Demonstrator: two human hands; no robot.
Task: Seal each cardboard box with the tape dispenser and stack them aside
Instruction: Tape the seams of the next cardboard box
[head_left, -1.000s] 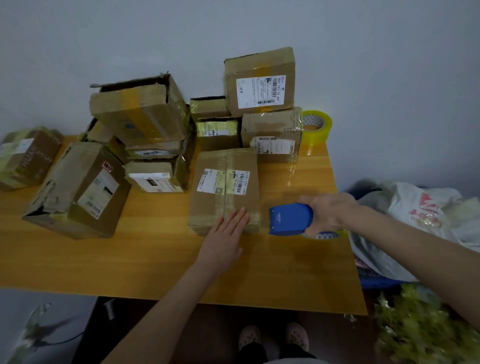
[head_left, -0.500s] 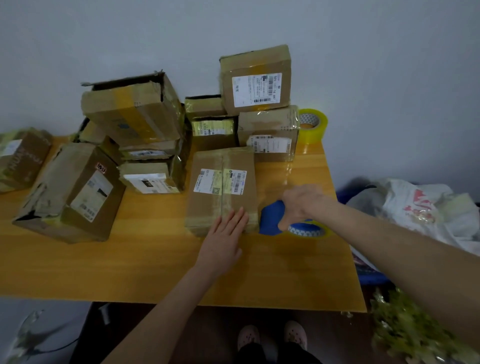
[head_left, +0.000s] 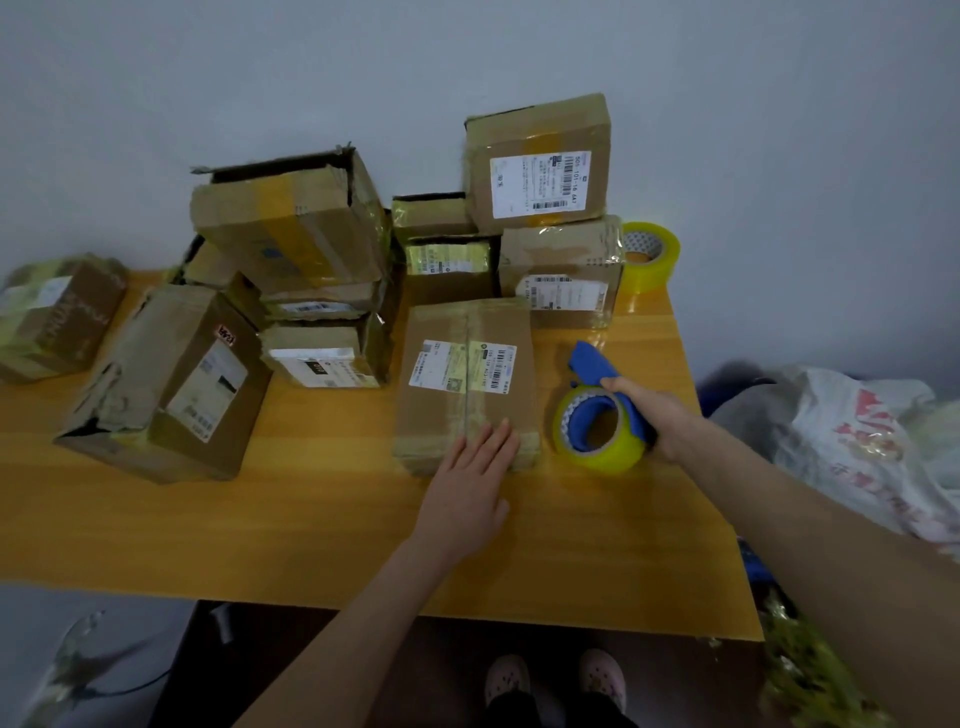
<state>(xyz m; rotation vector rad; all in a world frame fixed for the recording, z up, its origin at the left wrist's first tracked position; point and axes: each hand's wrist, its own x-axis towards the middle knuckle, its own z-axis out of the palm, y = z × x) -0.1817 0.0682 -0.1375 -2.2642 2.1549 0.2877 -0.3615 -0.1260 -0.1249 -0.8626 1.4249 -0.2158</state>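
Two hands, left hand (head_left: 462, 499) fingers (head_left: 488, 441) flat on taped cardboard box (head_left: 467, 384), right hand (head_left: 662, 421) gripping blue tape dispenser (head_left: 592, 366)

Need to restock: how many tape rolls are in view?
2. One roll is on the tape dispenser in the right hand; a spare roll sits at the table's far right corner. Boxes may hide more.

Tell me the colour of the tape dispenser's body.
Blue, holding a yellowish tape roll; the tape dispenser shows in the head view, gripped by the right hand.

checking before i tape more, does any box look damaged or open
The large box at front left is crumpled and torn at its near corner, and the top box of the left stack gapes open.
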